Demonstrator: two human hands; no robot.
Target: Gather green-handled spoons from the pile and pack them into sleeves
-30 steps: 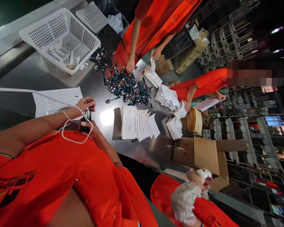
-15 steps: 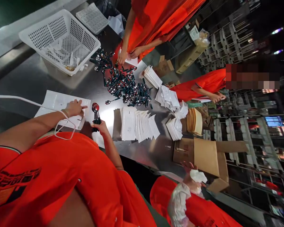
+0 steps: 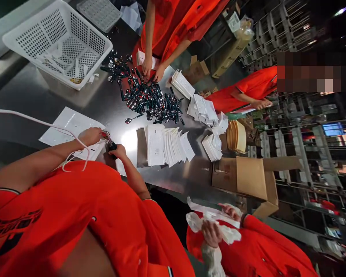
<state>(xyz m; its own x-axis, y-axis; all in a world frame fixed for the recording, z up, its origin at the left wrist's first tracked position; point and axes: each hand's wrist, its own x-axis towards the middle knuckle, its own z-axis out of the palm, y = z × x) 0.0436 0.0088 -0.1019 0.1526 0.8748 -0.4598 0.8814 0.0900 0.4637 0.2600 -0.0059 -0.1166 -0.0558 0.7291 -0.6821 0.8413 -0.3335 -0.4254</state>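
Several spoons with black handles (image 3: 112, 147) are bunched in my right hand (image 3: 119, 151), which is closed around the handle ends. Their shiny bowls point left into the mouth of a white mailer bag (image 3: 93, 151). At that bag's edge my left hand (image 3: 91, 135) is closed, its fingers pinching the opening beside the spoon bowls. Under and behind it lies another white mailer bag (image 3: 67, 122), flat on the metal table (image 3: 115, 115). A white cord (image 3: 31, 116) runs over my left forearm. Beyond my hands is a heap of loose black-handled spoons (image 3: 150, 100).
A stack of white mailer bags (image 3: 155, 148) is fanned out right of my hands. A white plastic basket (image 3: 86, 29) stands at the back left. Co-workers in red are across the table and at right, one handling white plastic (image 3: 216, 221). An open cardboard box (image 3: 250, 177) is at right.
My right hand has lowered the spoons leftward, their bowls now at the bag's mouth. My left hand has gone from lying spread on the bag to gripping its edge. The camera view has shifted slightly.
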